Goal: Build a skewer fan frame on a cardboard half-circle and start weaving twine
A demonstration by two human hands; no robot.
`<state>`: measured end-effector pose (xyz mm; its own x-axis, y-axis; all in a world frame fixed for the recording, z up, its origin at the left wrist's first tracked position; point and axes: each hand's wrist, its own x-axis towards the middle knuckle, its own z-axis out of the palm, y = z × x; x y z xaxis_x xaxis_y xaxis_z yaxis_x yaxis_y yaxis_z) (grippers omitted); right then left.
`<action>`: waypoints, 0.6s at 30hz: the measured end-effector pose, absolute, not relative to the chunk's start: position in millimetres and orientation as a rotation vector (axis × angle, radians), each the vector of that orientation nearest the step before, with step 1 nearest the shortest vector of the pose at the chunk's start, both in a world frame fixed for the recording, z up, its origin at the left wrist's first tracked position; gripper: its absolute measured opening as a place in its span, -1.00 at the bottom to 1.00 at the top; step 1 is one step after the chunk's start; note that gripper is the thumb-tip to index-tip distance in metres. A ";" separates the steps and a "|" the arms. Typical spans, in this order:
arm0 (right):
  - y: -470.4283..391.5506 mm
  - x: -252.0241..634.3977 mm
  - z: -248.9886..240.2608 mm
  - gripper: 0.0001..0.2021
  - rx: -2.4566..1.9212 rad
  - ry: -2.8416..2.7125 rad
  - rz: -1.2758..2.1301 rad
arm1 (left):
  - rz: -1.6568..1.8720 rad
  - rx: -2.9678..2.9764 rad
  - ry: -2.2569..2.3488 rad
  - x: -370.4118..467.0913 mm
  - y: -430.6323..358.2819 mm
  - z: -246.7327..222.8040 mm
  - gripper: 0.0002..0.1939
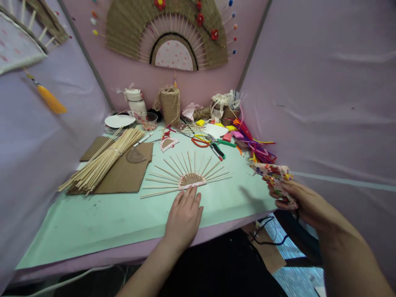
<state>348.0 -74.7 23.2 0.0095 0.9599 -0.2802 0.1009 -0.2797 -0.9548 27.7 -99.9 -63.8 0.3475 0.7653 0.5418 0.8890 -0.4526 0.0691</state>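
– Across the middle of the pale green counter (102, 231) sits a half-round brown cardboard piece (189, 179) edged in pink and white, thin pale sticks (173, 164) fanning out from its curve, away from the person!

– And the left hand (184, 214) is right on it: fingers extended, close beside one another, tips down at the straight near edge, gripping nothing.

– What about the right hand (298, 194)?

– Out over the right side, clamped round the grip of a pistol-shaped tool (269, 169) in a colourful floral pattern. Its nose points left, well apart from the cardboard piece.

– Busy scene on the left, too: a tied bundle of pale sticks (105, 163) lies over a flat brown cardboard sheet (130, 177), with a clear protractor (136, 155) just beside it.

– Behind, an upright cone of brown twine (170, 106) stands to the right of a white bottle (136, 103). In front of that cone and to its right, orange-handled scissors (200, 142) lie near green-handled pliers (227, 143).

– Far right, bright fuzzy stems (256, 146) pile up near the wall. And up on the back wall, a big brown fan (123, 33) shows off red flowers!
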 end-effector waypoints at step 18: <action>-40.1 246.0 32.2 -0.46 -1.579 -1.697 1.664 | -0.784 -2.419 -1.504 27.1 -99.4 -68.8 -0.69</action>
